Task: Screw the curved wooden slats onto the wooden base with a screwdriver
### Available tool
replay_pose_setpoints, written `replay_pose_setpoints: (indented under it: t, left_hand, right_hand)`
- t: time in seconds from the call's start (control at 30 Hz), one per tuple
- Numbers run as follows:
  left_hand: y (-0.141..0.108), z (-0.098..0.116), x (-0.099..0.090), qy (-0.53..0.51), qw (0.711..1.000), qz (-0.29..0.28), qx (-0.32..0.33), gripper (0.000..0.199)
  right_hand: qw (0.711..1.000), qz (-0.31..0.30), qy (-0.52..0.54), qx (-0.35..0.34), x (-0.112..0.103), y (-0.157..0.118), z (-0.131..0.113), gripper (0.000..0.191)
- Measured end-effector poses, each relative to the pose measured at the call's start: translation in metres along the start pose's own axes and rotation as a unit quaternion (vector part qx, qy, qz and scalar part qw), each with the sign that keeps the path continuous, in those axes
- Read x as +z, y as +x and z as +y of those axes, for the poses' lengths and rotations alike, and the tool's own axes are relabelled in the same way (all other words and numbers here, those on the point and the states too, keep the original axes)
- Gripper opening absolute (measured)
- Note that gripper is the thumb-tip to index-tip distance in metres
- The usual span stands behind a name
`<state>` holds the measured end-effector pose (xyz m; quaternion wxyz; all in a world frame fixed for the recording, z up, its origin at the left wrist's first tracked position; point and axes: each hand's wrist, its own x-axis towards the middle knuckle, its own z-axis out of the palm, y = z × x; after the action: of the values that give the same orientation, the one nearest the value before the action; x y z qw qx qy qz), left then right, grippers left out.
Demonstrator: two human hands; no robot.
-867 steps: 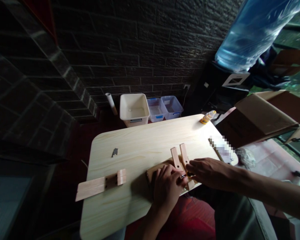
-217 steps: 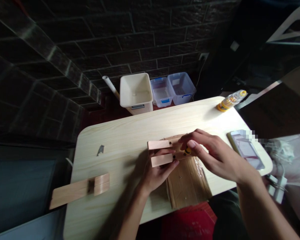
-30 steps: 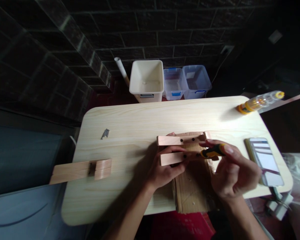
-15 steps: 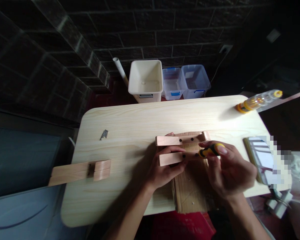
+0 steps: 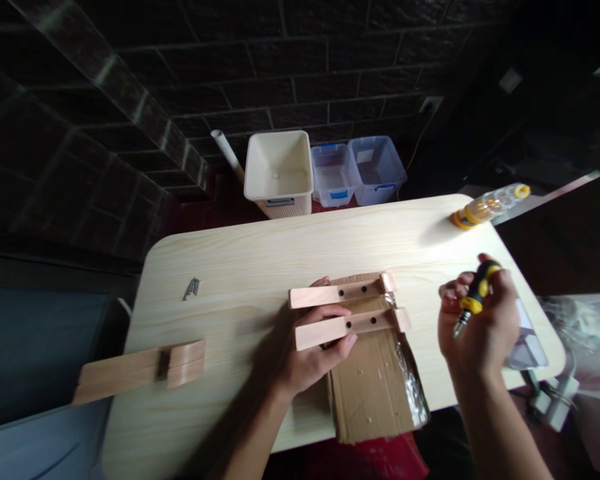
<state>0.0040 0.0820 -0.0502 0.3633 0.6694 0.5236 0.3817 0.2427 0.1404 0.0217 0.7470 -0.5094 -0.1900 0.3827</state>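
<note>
- The left hand [image 5: 310, 357] reaches in from the lower left, its thumb along the near side of the near wooden bar [image 5: 323, 332] and a finger along the far side, gripping it between them. Another fingertip shows beyond the far wooden bar [image 5: 315, 296].
- The right hand [image 5: 480, 327] is raised above the right part of the table [image 5: 245, 267], palm turned up, fingers curled around the yellow and black handle of a screwdriver [image 5: 476, 290]. The metal tip points down and to the left, well apart from both bars.
- A phone [image 5: 529, 347] lies at the right end of the table, partly hidden by the right hand. A clear bottle-shaped container [image 5: 490, 205] with yellow ends stands near the far right corner.
- At the left, small dark screws [image 5: 191, 289] lie in a loose pile; nearer, more wooden pieces [image 5: 120, 373] stick out past the table edge.
- Beyond the table are a cream bin [image 5: 279, 167], two clear boxes [image 5: 333, 175] and a white tube [image 5: 227, 153].
- The two bars lie roughly side by side, with a gap, across the far part of a cardboard piece [image 5: 370, 387] near the table's front edge. Each shows two dark holes and a raised block at its right end.
</note>
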Motion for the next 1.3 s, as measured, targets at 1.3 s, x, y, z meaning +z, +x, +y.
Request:
replay_pose_setpoints:
  t: [1.3]
  left_hand:
    - [-0.020,0.015,0.030,0.011,0.994,0.106,-0.033,0.027]
  right_hand:
    - [0.849,-0.146,-0.272,-0.428,-0.015,-0.037,-0.001,0.035]
